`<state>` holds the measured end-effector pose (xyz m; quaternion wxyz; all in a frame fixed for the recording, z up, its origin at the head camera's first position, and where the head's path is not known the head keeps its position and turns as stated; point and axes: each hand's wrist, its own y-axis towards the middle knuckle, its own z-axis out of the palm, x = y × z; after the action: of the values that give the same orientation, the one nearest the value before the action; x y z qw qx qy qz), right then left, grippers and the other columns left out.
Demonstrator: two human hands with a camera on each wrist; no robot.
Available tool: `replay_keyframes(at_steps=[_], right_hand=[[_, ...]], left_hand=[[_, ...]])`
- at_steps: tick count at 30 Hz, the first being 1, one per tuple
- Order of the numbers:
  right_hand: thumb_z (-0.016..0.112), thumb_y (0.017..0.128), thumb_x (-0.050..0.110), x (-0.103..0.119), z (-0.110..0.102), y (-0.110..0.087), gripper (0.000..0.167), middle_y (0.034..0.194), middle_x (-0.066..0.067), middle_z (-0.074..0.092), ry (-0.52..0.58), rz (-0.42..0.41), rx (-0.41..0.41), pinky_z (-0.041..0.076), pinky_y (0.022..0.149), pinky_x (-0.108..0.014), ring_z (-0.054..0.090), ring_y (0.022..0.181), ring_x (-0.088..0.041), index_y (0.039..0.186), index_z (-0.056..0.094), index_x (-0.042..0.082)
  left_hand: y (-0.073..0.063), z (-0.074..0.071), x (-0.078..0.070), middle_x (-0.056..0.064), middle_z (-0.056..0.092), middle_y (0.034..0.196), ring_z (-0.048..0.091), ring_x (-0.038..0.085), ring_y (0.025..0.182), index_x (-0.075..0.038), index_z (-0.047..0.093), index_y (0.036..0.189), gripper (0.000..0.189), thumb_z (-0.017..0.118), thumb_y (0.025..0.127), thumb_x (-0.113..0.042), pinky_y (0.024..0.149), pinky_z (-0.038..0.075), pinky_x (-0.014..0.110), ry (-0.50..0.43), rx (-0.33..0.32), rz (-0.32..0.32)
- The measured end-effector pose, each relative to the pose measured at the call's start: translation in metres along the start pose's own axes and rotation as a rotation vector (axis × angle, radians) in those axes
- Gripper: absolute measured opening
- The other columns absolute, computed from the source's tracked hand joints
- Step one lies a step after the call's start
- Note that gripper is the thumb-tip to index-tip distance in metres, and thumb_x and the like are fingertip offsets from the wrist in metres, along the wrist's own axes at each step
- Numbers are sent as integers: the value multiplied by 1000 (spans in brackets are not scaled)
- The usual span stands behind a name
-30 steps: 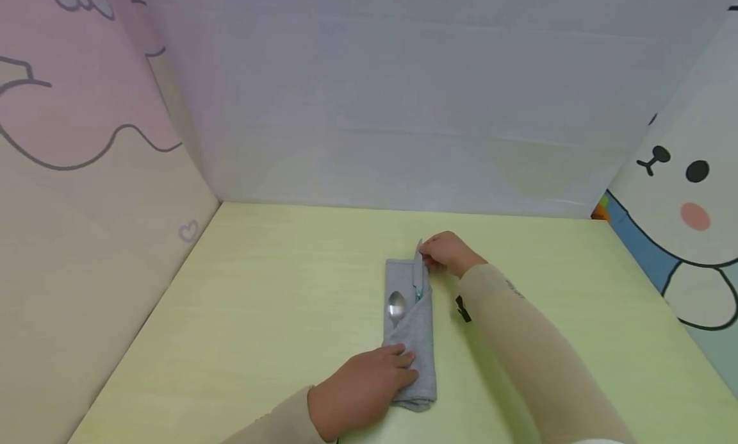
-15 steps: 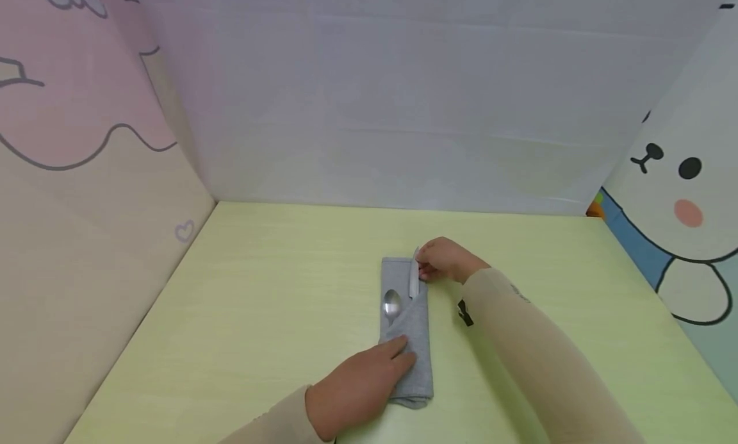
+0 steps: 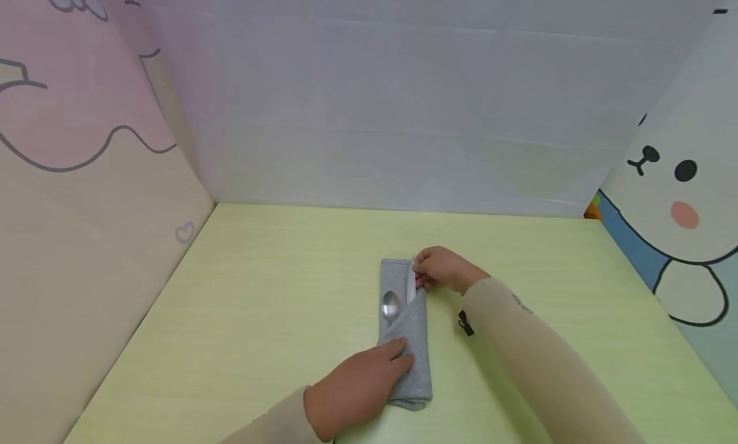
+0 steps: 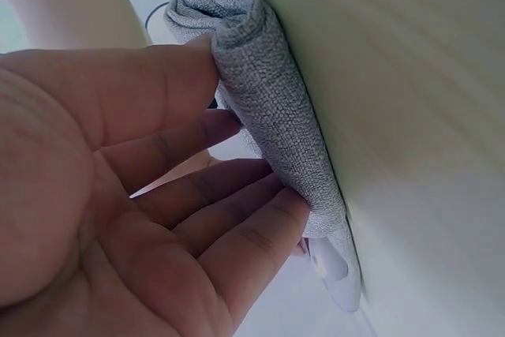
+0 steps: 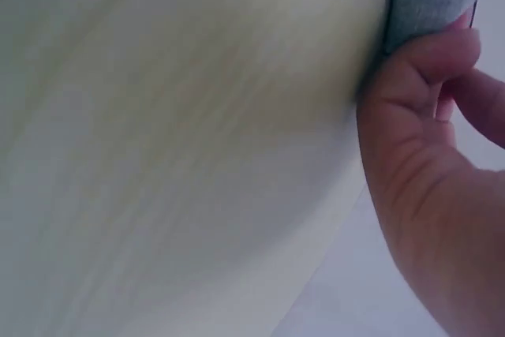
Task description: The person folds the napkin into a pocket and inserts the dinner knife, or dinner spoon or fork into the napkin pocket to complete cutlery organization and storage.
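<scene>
A grey folded cloth napkin (image 3: 415, 361) lies lengthwise on the table, its slanted fold forming a pocket. From that pocket the bowl of a metal spoon (image 3: 390, 306) sticks out on the left. Beside it stands a table knife (image 3: 411, 287), blade end up, its lower part hidden in the fold. My right hand (image 3: 442, 268) pinches the knife near its tip between thumb and fingers, at the napkin's far end. My left hand (image 3: 360, 386) rests on the lower left of the napkin; in the left wrist view its fairly straight fingers (image 4: 260, 246) touch the napkin's side.
The pale yellow-green table (image 3: 277, 290) meets a whitish back wall (image 3: 369, 111). Side walls printed with cartoon figures, such as the white face (image 3: 663, 194) at the right, close off both sides. A small black item (image 3: 465, 323) shows at the right sleeve.
My right hand has moved down toward me with the knife, which has slid deeper into the napkin's fold. The left hand stays on the napkin, shifted only slightly.
</scene>
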<state>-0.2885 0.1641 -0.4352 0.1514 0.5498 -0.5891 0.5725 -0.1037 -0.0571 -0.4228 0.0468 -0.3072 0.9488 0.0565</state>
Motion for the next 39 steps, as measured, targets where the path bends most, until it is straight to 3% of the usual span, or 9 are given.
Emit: replay_keyframes(at_steps=[8, 18, 23, 29, 36, 39], right_hand=[[61, 101, 1, 4, 8, -3, 10, 89, -14, 67, -52, -14, -57, 52, 63, -26, 64, 73, -17, 108, 59, -5], [64, 99, 2, 1, 9, -9, 6, 92, -11, 62, -138, -43, -47, 49, 69, -30, 59, 80, -21, 99, 58, 0], [69, 95, 6, -2, 6, -9, 7, 91, -7, 60, -218, -49, -58, 45, 70, -32, 53, 79, -21, 93, 63, 4], [70, 94, 7, -4, 3, -12, 7, 92, -7, 60, -228, -56, -56, 44, 72, -33, 52, 81, -21, 95, 65, 2], [72, 94, 11, -2, 6, -11, 9, 95, -6, 63, -424, -117, -115, 46, 74, -32, 55, 85, -21, 95, 67, 3], [71, 95, 12, -2, 7, -11, 9, 92, -6, 61, -456, -113, -103, 44, 73, -32, 53, 84, -21, 93, 66, 4]], left_hand=[[-1, 1, 2, 6, 61, 133, 59, 14, 126, -8, 65, 131, 32, 66, 99, -6, 94, 51, 19, 18, -40, 23], [0, 1, 1, 6, 60, 137, 58, 13, 128, -8, 64, 136, 35, 64, 101, -8, 96, 51, 21, -3, 12, -4], [0, 3, 1, 6, 59, 138, 58, 13, 128, -9, 64, 136, 35, 65, 101, -10, 96, 50, 21, -8, 15, -9], [-1, 4, 0, 6, 59, 138, 57, 14, 130, -9, 64, 136, 37, 66, 100, -8, 96, 50, 20, 11, 7, -3], [-1, 4, 1, 8, 60, 139, 55, 16, 133, -8, 65, 136, 37, 66, 99, -7, 98, 50, 22, 30, 0, -5], [0, 5, 1, 8, 60, 139, 56, 16, 132, -8, 65, 135, 37, 66, 98, -6, 98, 50, 22, 34, -3, -7]])
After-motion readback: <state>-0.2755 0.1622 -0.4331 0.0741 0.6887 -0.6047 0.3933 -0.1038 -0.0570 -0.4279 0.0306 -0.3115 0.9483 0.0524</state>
